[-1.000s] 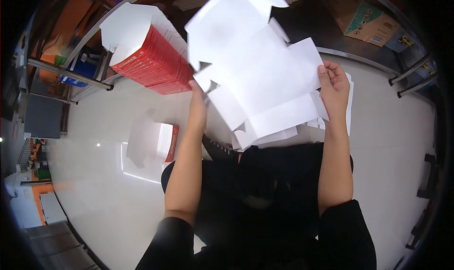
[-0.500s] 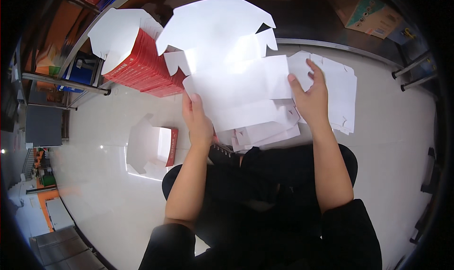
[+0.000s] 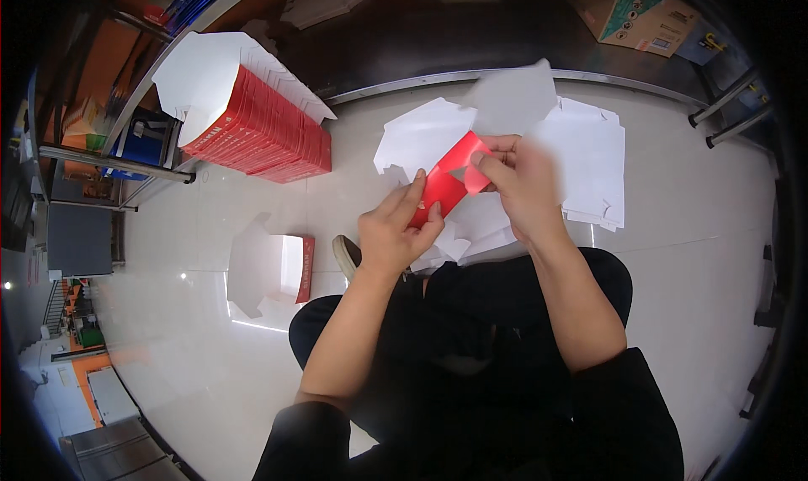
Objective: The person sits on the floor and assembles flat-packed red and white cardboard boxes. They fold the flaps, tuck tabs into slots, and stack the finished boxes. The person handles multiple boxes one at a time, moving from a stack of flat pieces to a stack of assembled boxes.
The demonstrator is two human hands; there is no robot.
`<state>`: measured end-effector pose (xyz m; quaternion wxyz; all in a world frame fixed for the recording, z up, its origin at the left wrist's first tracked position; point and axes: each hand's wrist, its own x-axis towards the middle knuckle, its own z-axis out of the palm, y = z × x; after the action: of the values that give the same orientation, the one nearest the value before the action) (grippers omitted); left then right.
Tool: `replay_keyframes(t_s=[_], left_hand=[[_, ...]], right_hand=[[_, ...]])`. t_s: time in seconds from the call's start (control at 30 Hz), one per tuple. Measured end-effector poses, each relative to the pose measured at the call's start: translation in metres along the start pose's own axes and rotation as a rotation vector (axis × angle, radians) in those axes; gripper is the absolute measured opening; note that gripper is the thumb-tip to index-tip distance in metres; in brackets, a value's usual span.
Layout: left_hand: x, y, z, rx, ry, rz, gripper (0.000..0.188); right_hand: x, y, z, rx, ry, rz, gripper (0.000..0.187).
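Observation:
Between my two hands is a takeaway carton (image 3: 441, 196) of thin card, red outside and white inside, tilted up to the right. My left hand (image 3: 394, 233) grips its lower left end, with thumb and fingers on the red side. At its upper right end, my right hand (image 3: 528, 186) pinches a red flap that is folded inward. A white lid flap, blurred by motion, rises beyond my right hand. Under the carton, flat white card blanks (image 3: 594, 165) lie on the floor, partly hidden by my hands.
A tall stack of nested red cartons (image 3: 269, 132) stands at the far left. One opened carton (image 3: 305, 269) sits on the floor nearer me. A dark low shelf (image 3: 404, 47) runs along the back, a cardboard box (image 3: 648, 18) at its right. Metal legs (image 3: 118, 163) stand at left.
The carton has been turned from its white inside to its red outside and folded narrower. My left hand moved right, and my right hand closed on a flap. The stack at left shows more fully.

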<state>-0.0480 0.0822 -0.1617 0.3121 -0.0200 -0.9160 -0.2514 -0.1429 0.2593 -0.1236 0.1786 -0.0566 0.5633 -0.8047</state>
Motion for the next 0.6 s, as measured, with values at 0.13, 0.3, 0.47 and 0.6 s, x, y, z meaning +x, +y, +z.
replay_keyframes(t_s=[0.13, 0.3, 0.47, 0.6], left_hand=[[-0.001, -0.004, -0.001, -0.029, 0.076, -0.083, 0.046], [0.0, -0.011, -0.002, -0.03, 0.218, 0.012, 0.042], [-0.003, -0.011, -0.003, -0.017, 0.256, 0.028, 0.04], [-0.002, -0.01, -0.004, -0.009, 0.27, 0.027, 0.039]], right_hand=[[0.004, 0.013, -0.008, -0.359, -0.041, -0.137, 0.031], [0.0, 0.036, 0.002, -0.746, -0.006, -0.54, 0.03], [-0.002, 0.046, 0.005, -0.626, -0.034, -0.327, 0.029], [-0.012, 0.057, 0.02, -0.692, -0.093, -0.502, 0.028]])
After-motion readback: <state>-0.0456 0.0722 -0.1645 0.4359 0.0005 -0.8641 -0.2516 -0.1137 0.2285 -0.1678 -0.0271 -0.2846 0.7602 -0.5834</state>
